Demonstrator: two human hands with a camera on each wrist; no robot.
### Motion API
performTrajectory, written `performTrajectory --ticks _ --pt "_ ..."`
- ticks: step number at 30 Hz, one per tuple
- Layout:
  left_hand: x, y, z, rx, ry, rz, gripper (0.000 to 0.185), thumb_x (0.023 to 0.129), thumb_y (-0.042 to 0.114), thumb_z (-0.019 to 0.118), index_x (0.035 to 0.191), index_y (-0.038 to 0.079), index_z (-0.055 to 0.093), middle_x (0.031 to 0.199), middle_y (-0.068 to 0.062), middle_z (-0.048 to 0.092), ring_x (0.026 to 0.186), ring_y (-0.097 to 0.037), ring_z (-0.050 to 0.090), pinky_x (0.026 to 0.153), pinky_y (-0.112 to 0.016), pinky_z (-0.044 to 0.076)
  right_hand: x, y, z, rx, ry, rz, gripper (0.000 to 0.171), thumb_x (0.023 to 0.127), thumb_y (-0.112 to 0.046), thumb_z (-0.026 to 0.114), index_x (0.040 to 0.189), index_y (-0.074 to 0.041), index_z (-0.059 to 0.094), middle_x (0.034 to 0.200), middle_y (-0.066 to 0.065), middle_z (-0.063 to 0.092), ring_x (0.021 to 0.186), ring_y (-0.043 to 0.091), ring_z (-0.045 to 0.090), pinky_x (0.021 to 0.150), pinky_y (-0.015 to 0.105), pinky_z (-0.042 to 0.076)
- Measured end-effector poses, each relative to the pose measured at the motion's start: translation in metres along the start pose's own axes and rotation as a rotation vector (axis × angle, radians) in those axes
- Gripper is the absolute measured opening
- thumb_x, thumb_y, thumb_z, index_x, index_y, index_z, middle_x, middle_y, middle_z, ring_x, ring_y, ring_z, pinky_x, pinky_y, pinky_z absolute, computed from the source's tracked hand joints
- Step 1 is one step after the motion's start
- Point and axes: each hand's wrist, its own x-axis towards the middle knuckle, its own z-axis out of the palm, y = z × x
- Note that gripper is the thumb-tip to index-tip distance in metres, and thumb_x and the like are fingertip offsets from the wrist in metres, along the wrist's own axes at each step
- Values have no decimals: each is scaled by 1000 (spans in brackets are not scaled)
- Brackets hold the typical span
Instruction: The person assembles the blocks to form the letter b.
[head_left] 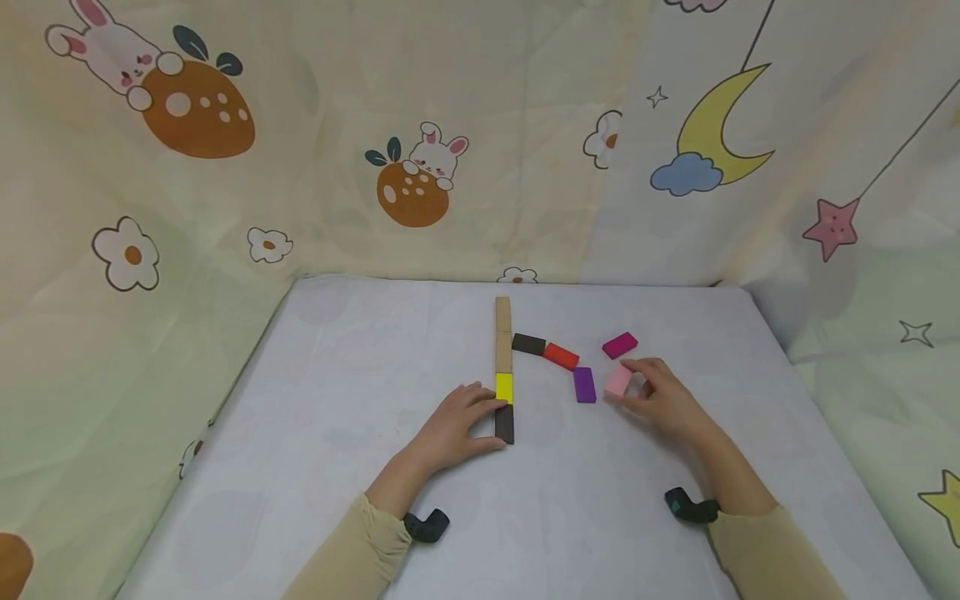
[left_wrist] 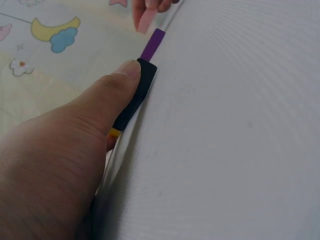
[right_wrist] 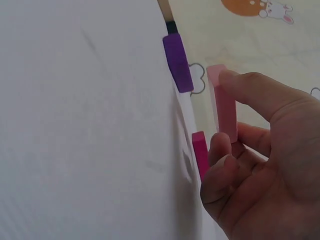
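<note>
In the head view my left hand (head_left: 453, 421) rests on the table with its thumb at the near end of a black block (head_left: 505, 425) and a fingertip where that block meets a yellow block (head_left: 504, 387). It pinches the black block lengthwise. Two wooden blocks (head_left: 503, 333) continue this straight row away from me. My right hand (head_left: 667, 400) pinches a pink block (head_left: 618, 380) between thumb and fingers; the right wrist view shows the pink block (right_wrist: 226, 107) upright in the grip. Left of it lies a purple block (head_left: 585, 385), and behind it a magenta block (head_left: 620, 345).
A second black block (head_left: 529, 344) and a red block (head_left: 561, 356) form a slanting line from the wooden blocks toward the purple one. A white cloth covers the table (head_left: 337, 375). Printed fabric walls (head_left: 525, 192) rise behind and at both sides.
</note>
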Motion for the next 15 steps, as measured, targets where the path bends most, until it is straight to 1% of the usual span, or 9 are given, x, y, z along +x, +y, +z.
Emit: performTrajectory --ticks 3,7,11,15 --pt "0 0 1 -3 8 8 65 86 64 64 142 32 52 149 4 47 149 -22 31 128 -38 19 -5 -7 6 41 4 -14 70 87 -36 76 146 -16 44 134 13 43 93 23 51 66 19 53" --pt "0 -2 3 -4 18 24 65 87 65 62 142 32 53 148 3 48 148 -23 32 128 -40 21 -10 -17 15 71 4 -22 68 86 -33 78 143 -16 45 131 12 44 91 23 51 64 19 53" --pt "0 -2 3 2 13 24 65 87 65 62 142 32 52 148 4 47 149 -21 31 128 -38 20 -15 -26 25 100 10 -13 68 84 -33 79 141 -17 48 127 10 46 88 22 51 60 19 53" --pt "0 -2 2 4 7 12 65 87 64 63 143 33 52 149 5 47 149 -20 30 129 -37 18 -20 -32 36 111 11 -5 69 82 -39 80 139 -20 47 124 7 47 82 20 51 56 19 50"
